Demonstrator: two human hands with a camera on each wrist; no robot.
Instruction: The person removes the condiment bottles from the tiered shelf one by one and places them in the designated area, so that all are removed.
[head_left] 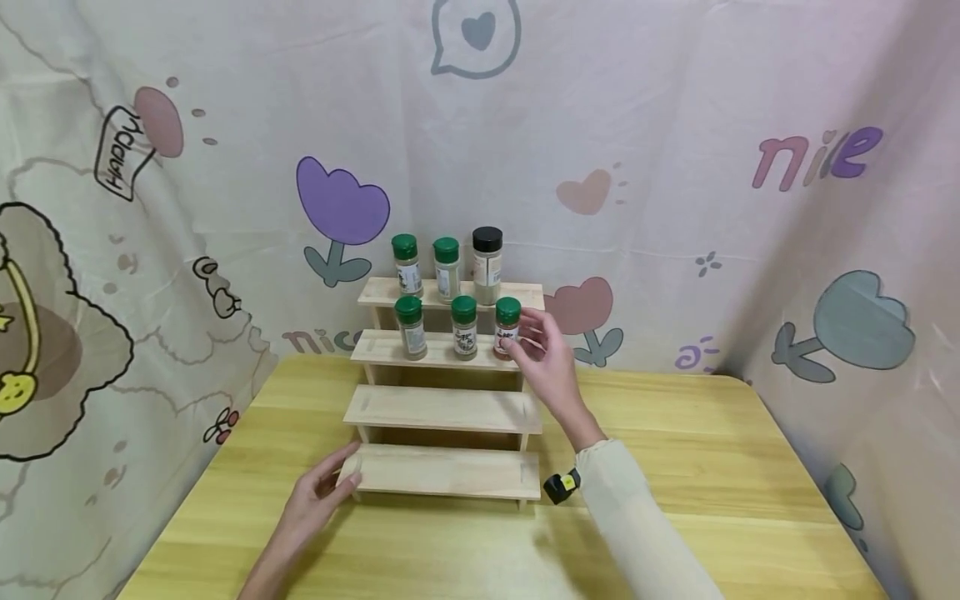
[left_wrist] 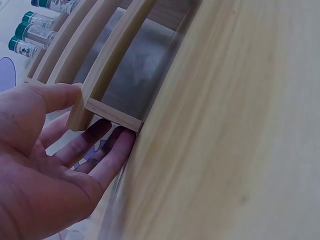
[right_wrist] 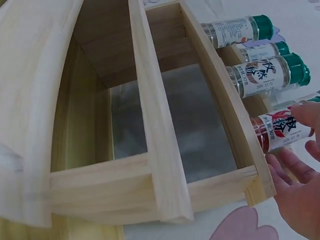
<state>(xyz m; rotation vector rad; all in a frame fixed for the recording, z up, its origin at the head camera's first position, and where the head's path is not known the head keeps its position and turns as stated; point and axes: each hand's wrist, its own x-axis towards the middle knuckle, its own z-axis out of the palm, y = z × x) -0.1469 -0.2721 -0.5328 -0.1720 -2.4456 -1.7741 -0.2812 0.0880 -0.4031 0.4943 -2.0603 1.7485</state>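
A four-tier wooden display rack point(head_left: 442, 471) stands on the table. My right hand point(head_left: 553, 367) holds a green-capped spice jar with red contents point(head_left: 507, 312) at the right end of the second tier from the top, thumb on one side and fingers on the other. In the right wrist view, this jar point(right_wrist: 285, 125) has its base at the shelf board. My left hand point(head_left: 318, 493) grips the left end of the lowest tier. The left wrist view shows the thumb on the board's edge point(left_wrist: 92, 82) and the fingers curled around the end.
Left of the red jar on the same tier are two green-capped jars point(head_left: 465, 327). The top tier carries two green-capped jars point(head_left: 447, 268) and a taller black-capped jar point(head_left: 487, 267). A printed cloth point(head_left: 660, 217) hangs behind the wood-grain table point(head_left: 660, 467).
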